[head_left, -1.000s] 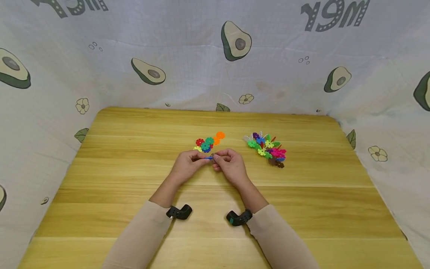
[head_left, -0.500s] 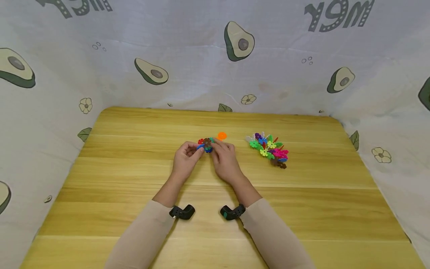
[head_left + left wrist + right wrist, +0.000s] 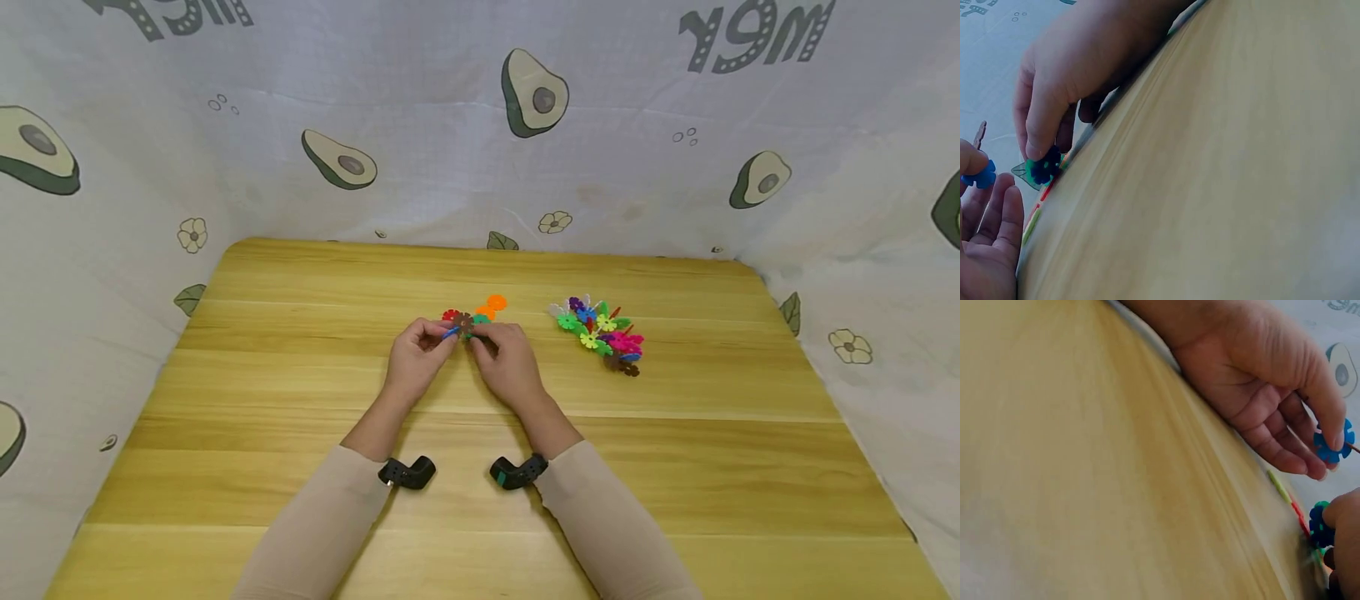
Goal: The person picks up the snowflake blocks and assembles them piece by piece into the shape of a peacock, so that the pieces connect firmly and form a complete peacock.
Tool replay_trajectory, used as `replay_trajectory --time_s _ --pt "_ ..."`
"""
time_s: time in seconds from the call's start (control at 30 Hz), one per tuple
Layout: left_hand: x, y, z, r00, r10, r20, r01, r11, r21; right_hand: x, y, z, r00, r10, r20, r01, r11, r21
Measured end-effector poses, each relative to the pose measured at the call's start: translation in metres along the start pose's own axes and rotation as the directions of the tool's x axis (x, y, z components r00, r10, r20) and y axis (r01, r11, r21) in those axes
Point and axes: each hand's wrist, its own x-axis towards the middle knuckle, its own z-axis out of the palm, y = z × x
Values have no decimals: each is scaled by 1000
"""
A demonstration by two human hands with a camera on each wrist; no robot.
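My left hand (image 3: 415, 358) pinches a blue snowflake disc (image 3: 1335, 440) between thumb and fingers. A brown snowflake disc (image 3: 463, 322) is slotted onto it and stands at an angle. Just to the right, my right hand (image 3: 510, 362) has its fingertips on the loose discs, pinching a dark blue disc (image 3: 1047, 165) with a green one (image 3: 1030, 174) against it. The two hands are close together but apart. A red disc (image 3: 450, 315), a green disc (image 3: 481, 319) and two orange discs (image 3: 497, 302) lie just beyond the fingers, partly covered by them.
A joined cluster of many-coloured snowflake discs (image 3: 600, 329) lies on the wooden table (image 3: 712, 467) to the right of my hands. Behind the table hangs a white cloth (image 3: 435, 100) printed with avocados. Each wrist wears a black band (image 3: 408, 473).
Both hands have moved forward to the loose discs. My right hand has let go of the joined blue and brown discs, which stay in my left, and has taken hold of the dark blue and green discs.
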Motion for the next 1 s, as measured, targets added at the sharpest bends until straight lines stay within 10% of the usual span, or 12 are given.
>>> replay_trajectory --time_s 0.37,0.57,1.0 --pt "-1 0 1 1000 15 16 -15 1000 13 -4 0 -3 983 61 -175 -13 965 263" --pt "-1 0 1 1000 16 14 -15 999 -44 -5 -2 -1 973 -46 -226 129 922 366" --pt "-1 0 1 993 114 20 -116 981 159 -6 -7 0 942 -214 -258 243 966 87"
